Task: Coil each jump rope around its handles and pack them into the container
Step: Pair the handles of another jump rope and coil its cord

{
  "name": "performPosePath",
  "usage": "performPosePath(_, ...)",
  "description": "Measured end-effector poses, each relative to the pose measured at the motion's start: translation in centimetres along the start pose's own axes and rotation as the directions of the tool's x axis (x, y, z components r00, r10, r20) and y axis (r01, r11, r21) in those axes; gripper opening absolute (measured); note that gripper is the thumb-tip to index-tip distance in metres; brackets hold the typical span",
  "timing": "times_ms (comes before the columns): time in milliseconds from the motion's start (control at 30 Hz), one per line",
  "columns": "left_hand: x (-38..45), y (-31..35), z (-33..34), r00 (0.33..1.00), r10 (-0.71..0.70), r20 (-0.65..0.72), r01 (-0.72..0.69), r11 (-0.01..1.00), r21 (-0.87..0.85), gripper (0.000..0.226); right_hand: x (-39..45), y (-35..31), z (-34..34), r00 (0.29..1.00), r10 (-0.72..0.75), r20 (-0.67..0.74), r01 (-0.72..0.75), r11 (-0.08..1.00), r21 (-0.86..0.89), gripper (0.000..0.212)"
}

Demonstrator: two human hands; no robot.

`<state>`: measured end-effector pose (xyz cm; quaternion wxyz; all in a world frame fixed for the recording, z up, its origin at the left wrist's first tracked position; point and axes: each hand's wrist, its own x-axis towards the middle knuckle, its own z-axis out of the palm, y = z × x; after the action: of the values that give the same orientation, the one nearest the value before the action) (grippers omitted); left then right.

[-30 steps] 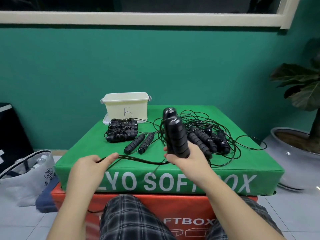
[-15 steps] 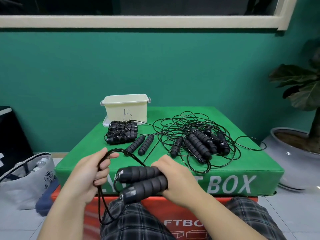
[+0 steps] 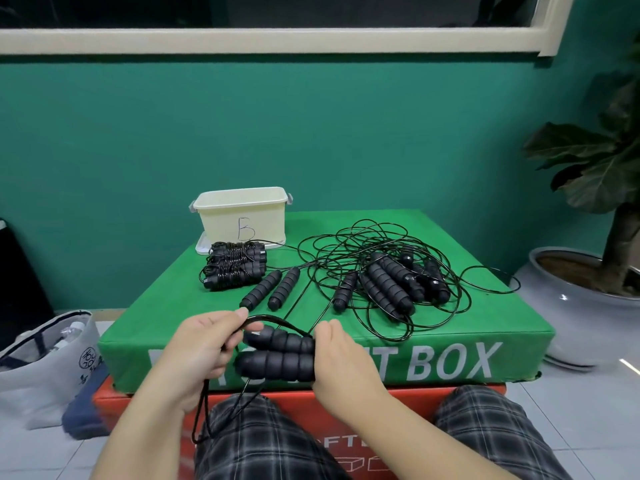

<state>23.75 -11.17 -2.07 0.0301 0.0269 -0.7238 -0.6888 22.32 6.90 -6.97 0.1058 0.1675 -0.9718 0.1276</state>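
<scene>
The right hand has a closed grip on two black handles laid side by side, just in front of the green soft box. The left hand pinches a loop of the cord, which arches over the handles (the slack hangs toward the lap). On the box lie coiled ropes, a loose tangle, and, at its far edge, the cream container.
</scene>
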Motion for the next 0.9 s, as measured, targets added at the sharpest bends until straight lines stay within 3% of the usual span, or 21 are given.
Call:
performPosePath(233, -1.4, 0.6, 3.2, 0.975, 0.190, 0.118, -0.212, 0.954, 0.210, 0.051, 2.4, -0.7, -0.1, 0.990, 0.140, 0.034, -0.137, 0.987, -0.080, 0.040)
performPosePath(367, -1.3, 0.2, 3.6, 0.976, 0.185, 0.112, -0.209, 0.940, 0.271, 0.029, 4.9, -0.1, -1.7, 0.981, 0.194, -0.026, -0.195, 0.980, -0.042, 0.041)
performPosePath(467, -1.4, 0.1, 3.9, 0.986, 0.125, 0.111, -0.151, 0.954, 0.261, 0.010, 6.1, -0.1, -3.1, 0.975, 0.222, -0.031, -0.221, 0.974, 0.047, 0.043)
performPosePath(633, -1.1, -0.9, 3.3, 0.988, 0.098, 0.122, -0.138, 0.914, 0.382, 0.015, 5.8, -0.1, -4.9, 0.949, 0.311, 0.045, -0.305, 0.876, 0.375, 0.035)
performPosePath(767, -1.9, -2.0, 3.9, 0.969, 0.179, 0.168, -0.244, 0.783, 0.573, 0.003, 4.8, 0.5, -5.5, 0.944, 0.323, 0.066, -0.314, 0.821, 0.476, 0.034)
performPosePath(833, -2.5, -2.3, 4.3, 0.953, 0.233, 0.192, -0.302, 0.767, 0.567, 0.025, 4.4, 0.7, -5.5, 0.947, 0.316, 0.063, -0.307, 0.824, 0.476, 0.033)
performPosePath(900, -2.6, -2.6, 4.5, 0.959, 0.233, 0.161, -0.282, 0.821, 0.496, 0.037, 3.8, 0.7, -5.5, 0.953, 0.299, 0.057, -0.289, 0.829, 0.480, 0.032)
